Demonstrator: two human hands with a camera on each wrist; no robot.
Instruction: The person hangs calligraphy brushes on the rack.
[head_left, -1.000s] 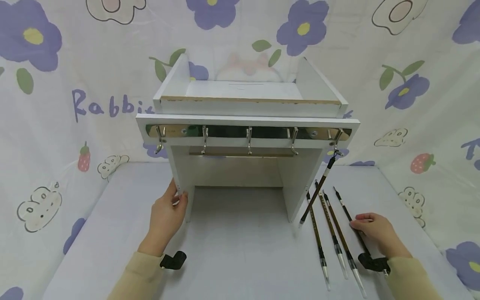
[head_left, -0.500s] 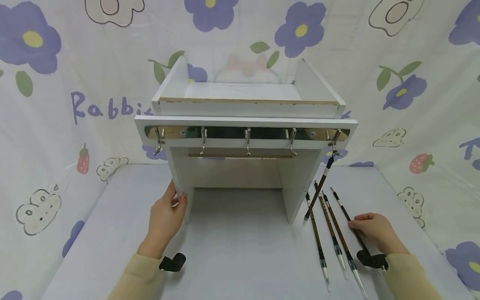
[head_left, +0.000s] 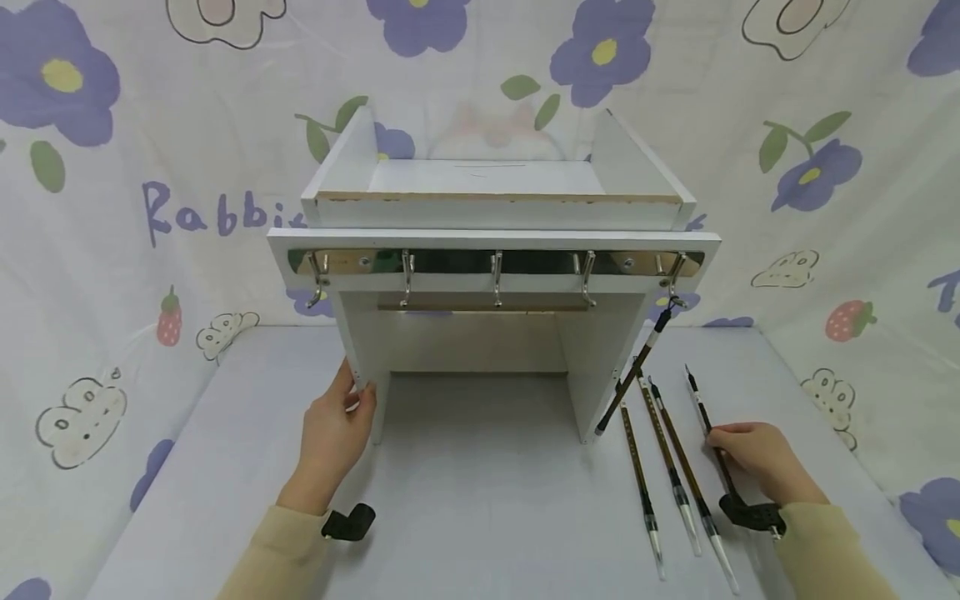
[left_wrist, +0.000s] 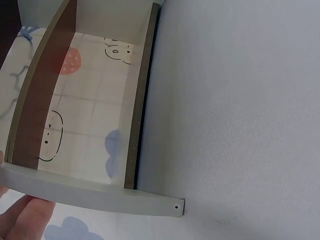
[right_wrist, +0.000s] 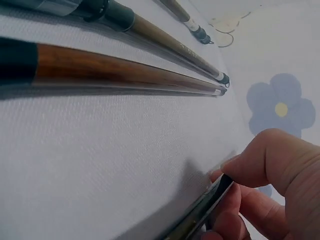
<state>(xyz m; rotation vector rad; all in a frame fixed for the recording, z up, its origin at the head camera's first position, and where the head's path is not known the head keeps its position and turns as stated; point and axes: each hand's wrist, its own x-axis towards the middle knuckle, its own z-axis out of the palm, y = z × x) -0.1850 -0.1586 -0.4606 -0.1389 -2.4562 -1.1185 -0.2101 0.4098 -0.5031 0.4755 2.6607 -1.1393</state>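
Observation:
My right hand (head_left: 761,458) pinches a dark-handled writing brush (head_left: 699,402) between thumb and fingers, low over the white cloth. In the right wrist view its dark shaft (right_wrist: 197,212) runs out of the fingertips. My left hand (head_left: 333,446) grips the left side panel of a white wooden shelf (head_left: 487,218), fingers on one face and thumb on the other. In the left wrist view those fingers (left_wrist: 31,220) show at the panel's edge. From the rightmost hook of the shelf's metal hook rail (head_left: 497,262), another brush (head_left: 636,367) hangs by its loop, slanting down to the left.
Several capped brushes lie side by side right of the shelf, among them a reddish-brown one (head_left: 678,450) and a thinner one (head_left: 640,475). A patterned cloth (head_left: 225,108) with purple flowers hangs behind and at the sides. Black wrist mounts (head_left: 348,522) sit on both arms.
My right hand has shifted the dark brush slightly to the right, farther from the others. The hanging brush has swung right and then back left. My left hand keeps its grip on the panel.

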